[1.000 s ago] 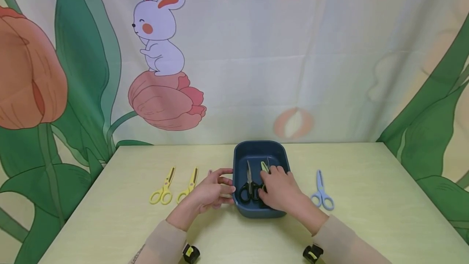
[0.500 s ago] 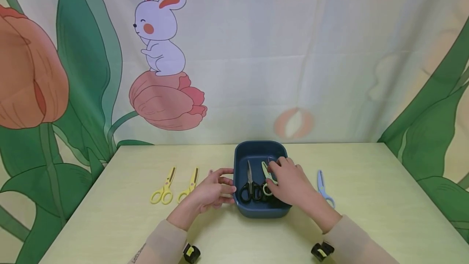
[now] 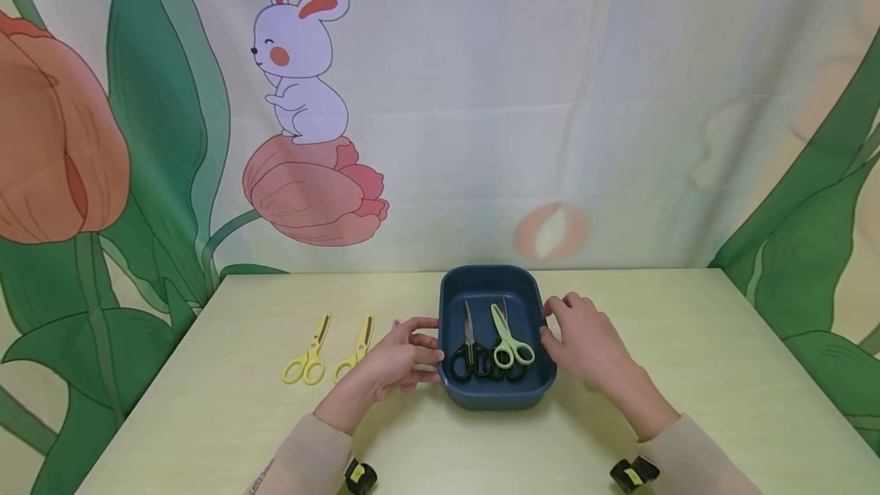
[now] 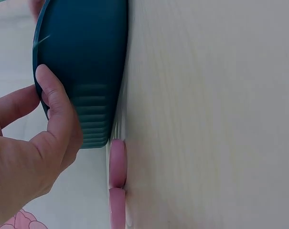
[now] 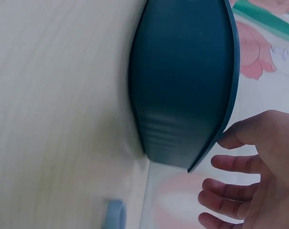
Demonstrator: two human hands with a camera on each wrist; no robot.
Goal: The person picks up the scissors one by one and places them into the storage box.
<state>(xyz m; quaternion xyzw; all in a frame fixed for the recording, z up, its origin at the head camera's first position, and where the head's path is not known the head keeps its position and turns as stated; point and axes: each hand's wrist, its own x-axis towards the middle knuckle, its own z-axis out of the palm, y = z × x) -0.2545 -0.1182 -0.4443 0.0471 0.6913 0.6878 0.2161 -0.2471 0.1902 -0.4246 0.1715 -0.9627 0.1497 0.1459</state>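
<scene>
A dark blue plastic bin point(image 3: 491, 399) stands on the table between my hands. Inside lie black-handled scissors point(image 3: 470, 348) on the left and light green scissors point(image 3: 505, 336) on the right, the latter over another black-handled pair point(image 3: 519, 373). My left hand point(image 3: 393, 357) rests its fingertips at the bin's left rim, above pink scissors point(image 4: 118, 164) that it mostly hides in the head view. At the right rim, my right hand point(image 3: 590, 346) has its fingers loosely bent and holds nothing; in the right wrist view one fingertip meets the rim. Blue scissors point(image 5: 115, 214) show partly there.
Two pairs of yellow scissors, an outer one point(image 3: 312, 348) and an inner one point(image 3: 361, 338), lie left of my left hand. A printed cloth point(image 3: 440, 136) hangs behind the table's point(image 3: 227, 403) back edge.
My right hand has let go of the light green scissors and moved right, out of the bin to its right rim, covering the blue scissors in the head view. My left hand stays put.
</scene>
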